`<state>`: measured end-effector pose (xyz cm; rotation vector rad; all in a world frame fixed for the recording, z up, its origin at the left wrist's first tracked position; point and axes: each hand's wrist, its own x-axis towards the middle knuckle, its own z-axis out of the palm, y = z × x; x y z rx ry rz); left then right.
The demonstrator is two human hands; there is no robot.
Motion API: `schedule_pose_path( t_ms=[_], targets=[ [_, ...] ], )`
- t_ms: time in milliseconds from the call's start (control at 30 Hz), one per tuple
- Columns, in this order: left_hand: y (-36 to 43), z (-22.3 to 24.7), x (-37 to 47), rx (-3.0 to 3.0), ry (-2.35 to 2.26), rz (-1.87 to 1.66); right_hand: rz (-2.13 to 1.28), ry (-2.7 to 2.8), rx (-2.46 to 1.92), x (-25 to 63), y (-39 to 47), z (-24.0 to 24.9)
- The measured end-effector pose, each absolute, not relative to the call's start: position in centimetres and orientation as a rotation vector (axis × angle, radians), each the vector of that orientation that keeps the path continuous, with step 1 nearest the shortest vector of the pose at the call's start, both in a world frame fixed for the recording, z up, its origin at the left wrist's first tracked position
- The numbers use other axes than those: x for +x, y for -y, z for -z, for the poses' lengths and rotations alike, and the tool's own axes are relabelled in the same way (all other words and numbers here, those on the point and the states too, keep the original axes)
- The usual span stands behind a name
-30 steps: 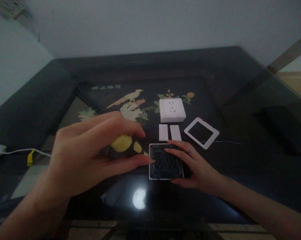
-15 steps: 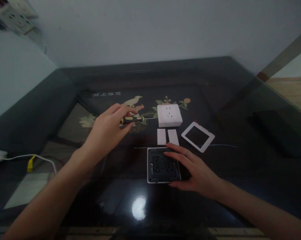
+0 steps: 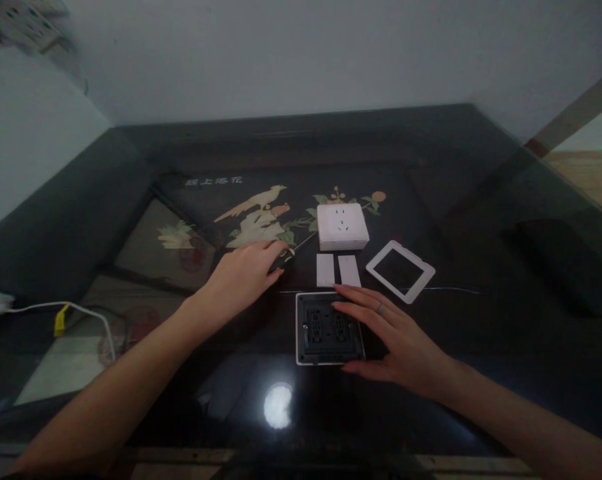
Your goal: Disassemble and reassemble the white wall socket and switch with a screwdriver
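My left hand is closed round the handle of a screwdriver. Most of the handle is hidden by the fingers, and the thin shaft points up and right. Below it a square wall switch with a dark inner face, white rim and two side screws lies flat on the table. My right hand grips its right side, fingers over the upper edge and thumb at the lower right corner. Two small white rectangular plates lie just above the switch. A white rectangular frame lies to their right.
Behind the small plates stands a white wall socket box. The glossy dark table bears a bird-and-flower picture. At left are a white cable with a yellow tag; a dark flat object lies at right.
My left hand has moved right and down with the screwdriver, which now tilts upward to the right. My right hand stays on the switch. The view has shifted slightly.
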<state>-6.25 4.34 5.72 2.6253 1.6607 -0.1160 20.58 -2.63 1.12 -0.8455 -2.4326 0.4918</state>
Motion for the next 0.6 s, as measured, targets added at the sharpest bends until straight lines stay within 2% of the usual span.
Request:
schedule_pose_path(
  t_ms=[233, 333, 467, 600],
  targets=[
    [-4.5, -5.4, -6.4, 2.641, -1.623, 0.168, -0.362, 2.44, -0.794, 20.6, 2.5, -1.1],
    [-4.1, -6.7, -6.2, 2.681, -1.634, 0.056, -0.297, 2.463, -0.773, 20.4, 2.5, -1.3],
    [-2.2, -7.8, -5.5, 2.64, -1.267, -0.231, -0.201, 2.524, -0.744, 20.3, 2.4, -1.6],
    [0.8, -6.4, -5.1, 2.472, -0.978, -0.323, -0.12, 2.544, -0.73, 20.3, 2.3, -1.8]
  ],
)
